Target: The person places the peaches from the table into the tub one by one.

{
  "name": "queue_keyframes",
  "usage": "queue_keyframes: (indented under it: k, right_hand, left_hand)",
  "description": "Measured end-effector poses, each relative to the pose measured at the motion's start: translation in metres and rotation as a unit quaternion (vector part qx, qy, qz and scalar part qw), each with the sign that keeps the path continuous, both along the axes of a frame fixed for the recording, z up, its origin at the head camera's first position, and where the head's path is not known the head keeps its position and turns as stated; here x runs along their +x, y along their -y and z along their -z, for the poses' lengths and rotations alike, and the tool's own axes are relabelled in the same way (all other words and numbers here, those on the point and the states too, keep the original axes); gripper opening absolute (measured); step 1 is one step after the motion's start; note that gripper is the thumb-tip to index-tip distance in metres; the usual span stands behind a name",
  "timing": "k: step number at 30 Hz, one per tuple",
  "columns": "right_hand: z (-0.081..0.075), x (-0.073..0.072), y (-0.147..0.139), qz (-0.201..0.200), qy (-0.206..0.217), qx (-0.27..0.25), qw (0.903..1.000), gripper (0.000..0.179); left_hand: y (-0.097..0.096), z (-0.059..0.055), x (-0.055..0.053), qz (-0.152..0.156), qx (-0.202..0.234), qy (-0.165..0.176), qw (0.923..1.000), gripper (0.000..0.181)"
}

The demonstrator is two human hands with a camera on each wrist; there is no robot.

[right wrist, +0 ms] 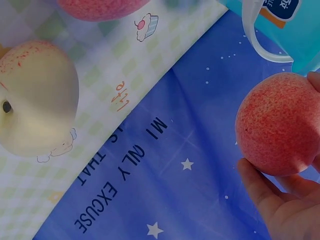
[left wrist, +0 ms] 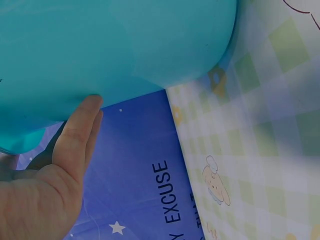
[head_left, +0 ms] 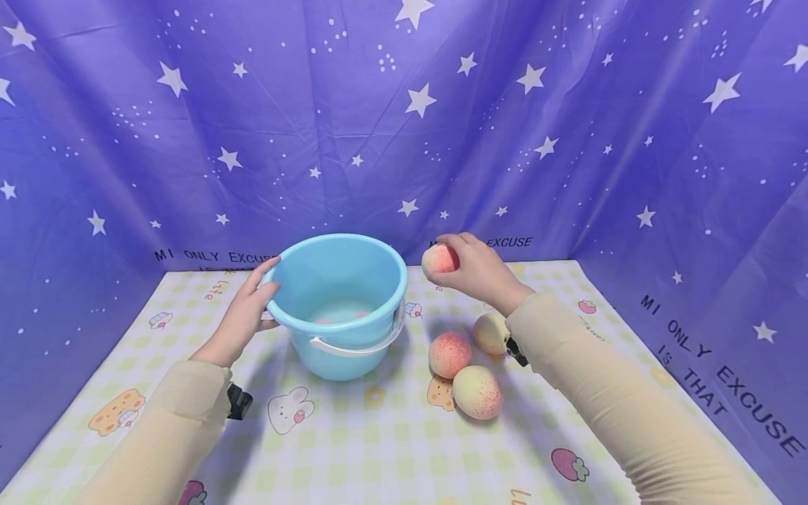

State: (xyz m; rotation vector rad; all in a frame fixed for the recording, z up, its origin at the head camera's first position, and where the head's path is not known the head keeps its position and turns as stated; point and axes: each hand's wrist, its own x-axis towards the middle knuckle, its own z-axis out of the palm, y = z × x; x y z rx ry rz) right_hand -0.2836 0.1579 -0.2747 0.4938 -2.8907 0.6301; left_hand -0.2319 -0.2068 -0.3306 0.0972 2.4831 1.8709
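Note:
A light blue bucket (head_left: 344,351) stands upright on the table, its white handle (head_left: 353,351) hanging down at the front. My left hand (head_left: 243,312) holds the bucket's left rim; in the left wrist view, extended fingers (left wrist: 75,135) lie against its outer wall. Raised to the right of the bucket, my right hand (head_left: 480,270) grips a pink-and-cream peach (head_left: 440,259), which is also large in the right wrist view (right wrist: 280,125). Below that hand lie a reddish peach (head_left: 449,355), a pale speckled peach (head_left: 477,393) and another pale peach (head_left: 490,333), partly hidden by the sleeve.
A checked tablecloth (head_left: 391,449) with cartoon prints covers the table. Purple star-patterned curtains (head_left: 353,126) hang behind and at both sides. Small pinkish patches show at the bucket's bottom, too hidden to identify.

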Motion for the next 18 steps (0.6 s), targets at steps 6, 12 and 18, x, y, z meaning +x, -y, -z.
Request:
queue_keyframes:
  k: [6,12,18]
  right_hand:
    - [-0.0007,0.0003,0.0016,-0.002,-0.012,-0.004,0.9999,0.072]
    - [-0.0046,0.0016,0.0045,-0.006,-0.018,-0.002,0.9998,0.073]
    - [-0.0074,0.0029,0.0071,-0.005,-0.02,-0.007,0.9998,0.072]
  left_hand:
    - [0.0002,0.0001,-0.0003,0.0,-0.001,0.0,1.0,0.062]
    - [-0.0002,-0.0007,0.0001,-0.001,-0.003,0.001,1.0,0.062]
    - [-0.0006,-0.0013,0.0007,0.0,-0.005,0.0,1.0,0.062]
